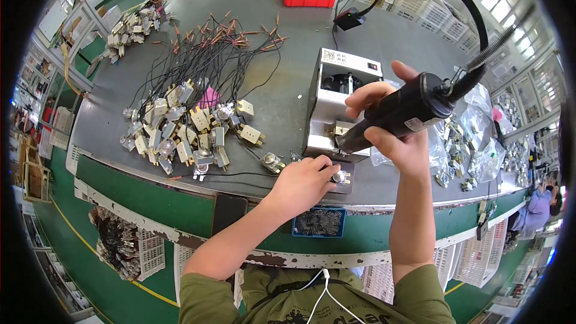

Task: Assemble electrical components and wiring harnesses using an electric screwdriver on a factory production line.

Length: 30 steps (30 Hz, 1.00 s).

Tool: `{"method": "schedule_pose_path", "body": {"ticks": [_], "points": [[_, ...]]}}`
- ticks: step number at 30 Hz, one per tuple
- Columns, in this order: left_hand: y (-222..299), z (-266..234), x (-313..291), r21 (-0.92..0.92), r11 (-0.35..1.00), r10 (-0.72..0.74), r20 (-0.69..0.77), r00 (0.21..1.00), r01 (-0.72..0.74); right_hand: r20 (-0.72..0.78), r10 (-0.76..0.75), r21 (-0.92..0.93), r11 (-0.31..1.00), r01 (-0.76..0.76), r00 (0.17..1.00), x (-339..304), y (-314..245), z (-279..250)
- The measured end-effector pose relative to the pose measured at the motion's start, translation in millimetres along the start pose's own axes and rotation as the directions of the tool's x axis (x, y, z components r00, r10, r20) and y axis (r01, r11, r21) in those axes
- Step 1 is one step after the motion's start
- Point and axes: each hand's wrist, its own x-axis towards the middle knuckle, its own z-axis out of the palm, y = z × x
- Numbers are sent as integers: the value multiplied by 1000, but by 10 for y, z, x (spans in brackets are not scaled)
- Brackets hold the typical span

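My right hand [403, 155] is wrapped round a black electric screwdriver [401, 111], its cable rising to the upper right. The screwdriver's nose slants down to the front of a metal screw feeder [316, 126], where its very tip is hard to make out. Close to the bench's front edge, my left hand [300, 186] pinches a small metal-and-white electrical part [342, 177] with brass prongs, seen beyond the fingertips. Left of that hand lies another such part [272, 162] with a round clear piece on it, beside a black wire.
Several wired parts [198, 119] are heaped at left, their black leads fanning backward. Bagged parts [474, 144] lie right of the feeder. A blue tray [344, 224] of small screws sits below the front edge; a red bin [309, 0] stands at the back. Another person [534, 209] is far right.
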Motion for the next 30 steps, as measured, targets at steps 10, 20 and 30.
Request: {"method": "schedule_pose_path", "body": {"ticks": [10,20,30], "points": [[-22,81,-8,-15,1000,1,-26,1000,-2,-425,-95,-138,990,39,900,-215,-42,414],[-18,69,-1,19,1000,12,-17,1000,-12,-446,6,-85,995,-49,895,-688,-114,190],[10,32,16,12,1000,-23,26,999,22,-460,58,-58,994,-96,886,-761,-22,251]]}}
